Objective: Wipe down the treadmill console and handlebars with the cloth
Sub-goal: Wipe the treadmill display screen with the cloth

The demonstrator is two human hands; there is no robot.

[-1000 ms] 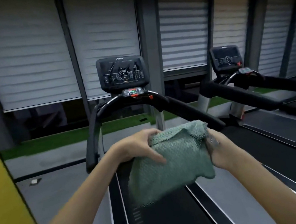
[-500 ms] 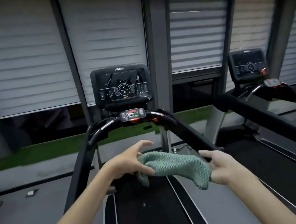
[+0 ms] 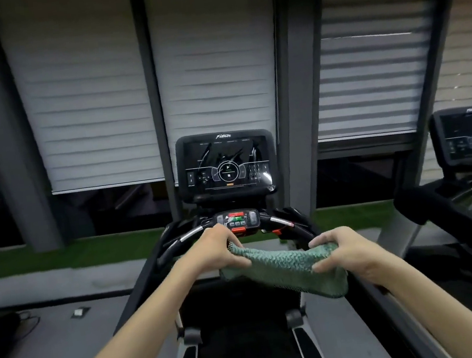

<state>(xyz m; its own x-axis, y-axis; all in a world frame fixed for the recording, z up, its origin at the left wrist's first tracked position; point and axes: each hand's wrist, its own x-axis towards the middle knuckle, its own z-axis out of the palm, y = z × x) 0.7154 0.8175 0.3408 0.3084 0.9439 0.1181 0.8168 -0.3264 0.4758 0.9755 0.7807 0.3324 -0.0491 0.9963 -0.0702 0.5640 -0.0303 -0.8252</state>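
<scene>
A green textured cloth (image 3: 282, 268) is stretched between both hands, just below the treadmill's handlebars. My left hand (image 3: 218, 248) grips its left end close to the small control panel (image 3: 235, 219). My right hand (image 3: 340, 250) grips its right end beside the right handlebar (image 3: 298, 224). The black console screen (image 3: 227, 165) stands upright straight ahead, above the hands. The left handlebar (image 3: 174, 242) curves down toward me. The cloth hides part of the right handlebar.
The black running belt (image 3: 246, 357) lies below my arms. A second treadmill with its own console (image 3: 469, 136) stands close on the right. White blinds (image 3: 92, 101) and grey pillars fill the wall ahead, with a green floor strip (image 3: 67, 253) below.
The view has moved closer to the console. Both hands carried the cloth up toward the handlebars, and the right hand has closed round its right end.
</scene>
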